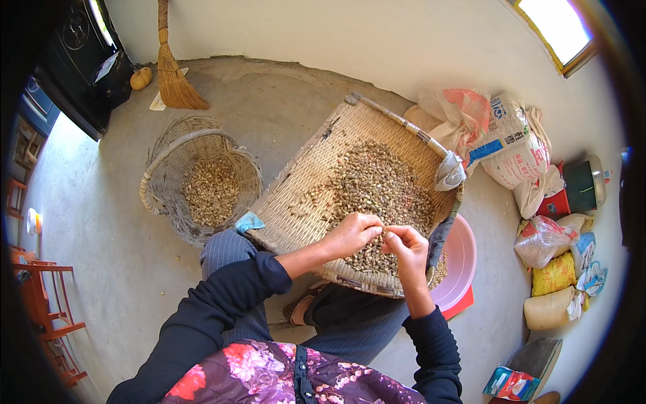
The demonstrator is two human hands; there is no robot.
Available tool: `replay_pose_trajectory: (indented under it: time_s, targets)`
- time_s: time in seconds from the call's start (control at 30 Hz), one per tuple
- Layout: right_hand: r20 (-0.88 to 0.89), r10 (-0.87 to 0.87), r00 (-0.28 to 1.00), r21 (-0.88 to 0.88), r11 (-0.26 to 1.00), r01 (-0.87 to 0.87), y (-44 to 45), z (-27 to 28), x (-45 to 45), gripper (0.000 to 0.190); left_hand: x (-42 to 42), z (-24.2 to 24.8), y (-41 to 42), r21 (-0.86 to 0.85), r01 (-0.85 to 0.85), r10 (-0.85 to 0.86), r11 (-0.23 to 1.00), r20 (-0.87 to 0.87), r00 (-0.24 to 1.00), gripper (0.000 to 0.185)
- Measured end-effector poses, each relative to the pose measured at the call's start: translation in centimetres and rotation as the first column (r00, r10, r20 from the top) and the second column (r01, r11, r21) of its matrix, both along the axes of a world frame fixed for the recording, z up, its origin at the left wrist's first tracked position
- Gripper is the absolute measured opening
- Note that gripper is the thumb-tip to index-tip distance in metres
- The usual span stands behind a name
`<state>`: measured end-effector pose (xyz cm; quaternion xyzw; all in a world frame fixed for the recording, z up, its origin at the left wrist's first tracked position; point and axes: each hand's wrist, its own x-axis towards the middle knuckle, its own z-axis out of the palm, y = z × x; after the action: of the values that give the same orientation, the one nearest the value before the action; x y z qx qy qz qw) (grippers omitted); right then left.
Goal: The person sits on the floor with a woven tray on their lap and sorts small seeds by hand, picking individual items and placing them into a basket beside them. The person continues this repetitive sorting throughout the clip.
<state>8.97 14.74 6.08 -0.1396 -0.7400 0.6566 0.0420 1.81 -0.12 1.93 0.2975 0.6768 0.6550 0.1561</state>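
Note:
A woven winnowing basket (298, 197) rests tilted over my knees. On it lies a heap of small brown pods or nuts (376, 177); their exact kind is hard to tell. Above the heap's near side, my left hand (356, 235) and my right hand (406, 245) meet at the fingertips. Thumbs and forefingers of both pinch one small pale piece (384, 230), mostly hidden by the fingers. To the left on the floor stands a wicker basket (166, 151) with an arched handle, holding pale, broken-looking pieces (211, 192), perhaps shells.
A pink plastic basin (462, 262) sits partly under the winnowing basket's right side. Stuffed sacks (509, 141) and bags (552, 275) line the right wall. A straw broom (176, 81) leans at the back beside a small pumpkin (141, 79). Reddish wooden furniture (50, 298) stands left.

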Motion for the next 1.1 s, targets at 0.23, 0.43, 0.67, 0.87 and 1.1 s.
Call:
replay_pose_trajectory:
  time_s: [0.23,0.43,0.67,0.87,1.1]
  targets:
    - [-0.390,0.273,0.880,0.658,0.751,0.058,0.3,1.8,-0.1,0.015,-0.5,1.5,-0.7,-0.094,-0.064,0.002,0.994,-0.550,0.835,0.017]
    - [-0.253,0.214,0.944,0.615,0.789,-0.014,0.0,1.9,-0.7,0.010,0.1,0.5,0.2,0.213,0.067,-0.132,0.975,0.310,0.941,0.023]
    - [0.109,0.273,0.956,0.205,0.935,-0.290,0.8,-0.4,-4.4,0.016,0.0,-1.0,-0.5,0.262,-0.138,-0.158,0.955,0.846,0.509,0.016]
    - [0.026,0.337,0.941,0.797,0.561,-0.223,1.9,-6.6,-12.9,0.019,-0.8,-1.0,-0.9,0.172,-0.281,-0.066,0.944,0.935,0.350,0.011]
    - [0.218,0.476,0.852,0.901,0.236,-0.363,-0.9,-8.5,-17.9,0.026,-1.4,-1.1,-1.8,0.212,-0.328,-0.124,0.921,0.955,0.268,0.012]
